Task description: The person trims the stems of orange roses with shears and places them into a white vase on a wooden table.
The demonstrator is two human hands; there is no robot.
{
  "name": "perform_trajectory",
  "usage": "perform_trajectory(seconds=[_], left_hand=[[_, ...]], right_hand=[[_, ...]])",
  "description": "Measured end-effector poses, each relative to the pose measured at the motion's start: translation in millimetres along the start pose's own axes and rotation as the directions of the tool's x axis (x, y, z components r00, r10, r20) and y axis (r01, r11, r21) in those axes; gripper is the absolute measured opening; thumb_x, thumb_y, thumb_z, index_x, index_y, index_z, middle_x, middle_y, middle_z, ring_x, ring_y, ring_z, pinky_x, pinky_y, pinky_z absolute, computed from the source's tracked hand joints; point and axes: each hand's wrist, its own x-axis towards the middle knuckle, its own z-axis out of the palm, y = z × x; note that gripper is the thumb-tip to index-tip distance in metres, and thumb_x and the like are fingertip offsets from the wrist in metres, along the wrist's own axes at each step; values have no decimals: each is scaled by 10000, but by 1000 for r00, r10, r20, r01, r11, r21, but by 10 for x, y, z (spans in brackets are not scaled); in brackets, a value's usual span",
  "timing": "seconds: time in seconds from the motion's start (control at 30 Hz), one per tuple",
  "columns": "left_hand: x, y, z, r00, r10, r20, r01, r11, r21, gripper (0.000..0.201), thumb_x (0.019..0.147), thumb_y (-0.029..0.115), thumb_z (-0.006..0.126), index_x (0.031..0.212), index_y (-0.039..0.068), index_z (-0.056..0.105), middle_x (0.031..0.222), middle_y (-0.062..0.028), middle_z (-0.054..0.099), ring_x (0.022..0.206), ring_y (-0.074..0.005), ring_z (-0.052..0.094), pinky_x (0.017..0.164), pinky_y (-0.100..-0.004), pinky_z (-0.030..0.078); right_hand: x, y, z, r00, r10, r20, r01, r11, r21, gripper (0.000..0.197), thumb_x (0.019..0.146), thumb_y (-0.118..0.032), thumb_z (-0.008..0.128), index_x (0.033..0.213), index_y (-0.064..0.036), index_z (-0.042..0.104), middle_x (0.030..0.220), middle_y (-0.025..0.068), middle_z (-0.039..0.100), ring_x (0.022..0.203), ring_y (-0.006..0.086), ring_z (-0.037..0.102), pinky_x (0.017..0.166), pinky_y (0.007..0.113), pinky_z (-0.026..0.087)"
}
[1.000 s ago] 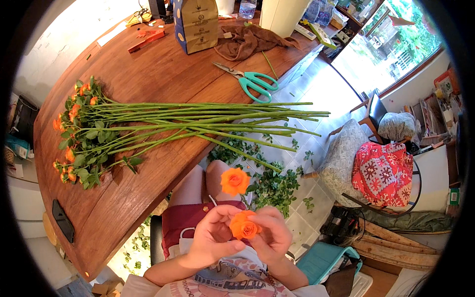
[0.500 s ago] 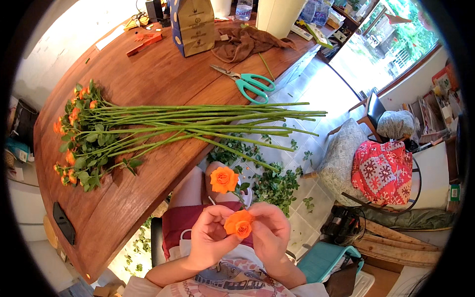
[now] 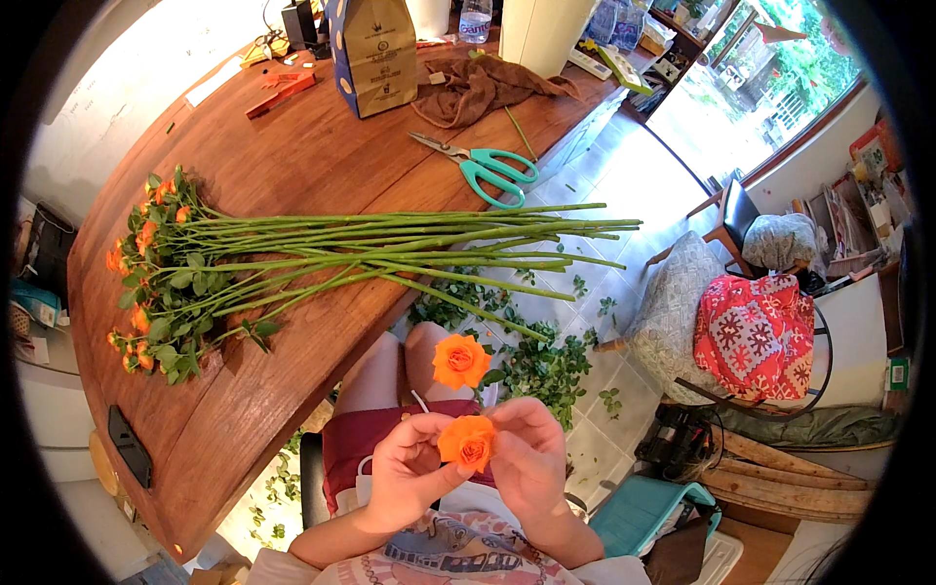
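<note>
From far away, I see the left hand (image 3: 414, 468) low in the middle of the frame, curled nearly closed, thumb and fingers on the lower orange flower (image 3: 468, 444). The right hand (image 3: 531, 463) is bent in on the other side, fingers close by it; I can't tell if it grips anything. Just above is another orange flower (image 3: 460, 362); what holds it is hidden. Right of the middle, green leaves (image 3: 546, 375) lie in a heap on the floor (image 3: 624, 175). At middle left, a big bunch (image 3: 375, 259) lies on the table (image 3: 224, 429). Its long stems are mostly bare, with leaves left near the blooms, so that part looks mostly done. The two flowers at the hands look unfinished to me.
</note>
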Motion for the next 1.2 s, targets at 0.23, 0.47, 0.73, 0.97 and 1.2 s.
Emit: perform_trajectory(seconds=[0.23,0.47,0.73,0.97,1.2], left_hand=[[10,23,116,995,32,-94,-28,999,47,457,718,-61,710,1118,-14,496,1033,-98,614,943,-154,594,863,-280,463],[-21,48,84,999,-3,-54,4,1000,29,352,767,-78,656,1096,-26,539,1044,-81,590,949,-132,569,835,-268,466],[-4,41,23,999,4,35,-4,1000,3,317,772,-99,637,1071,-23,570,1016,-64,567,934,-126,553,822,-255,455],[-13,54,-28,994,-43,105,51,996,-72,326,759,-103,641,1065,-8,581,1004,-56,561,944,-133,544,827,-264,445],[-27,103,40,994,-81,76,97,966,-240,256,817,-9,602,1065,-28,541,1001,-55,561,942,-128,533,837,-254,428]], right_hand=[[-9,75,-10,953,-282,107,301,910,-284,187,812,26,619,986,29,547,923,91,567,819,144,547,746,249,438],[24,47,-118,813,-398,425,573,678,-461,107,830,49,573,934,34,597,903,102,539,780,137,500,675,224,389],[-7,8,-1,880,-345,326,471,718,-512,145,830,46,550,954,39,625,913,100,535,742,124,483,624,203,366],[-21,-3,-5,903,-299,308,422,749,-511,203,799,46,559,990,66,627,921,108,537,780,135,490,651,207,371],[-14,7,-9,921,-263,289,365,842,-398,200,800,27,581,991,73,617,910,117,550,825,172,504,709,249,397]])
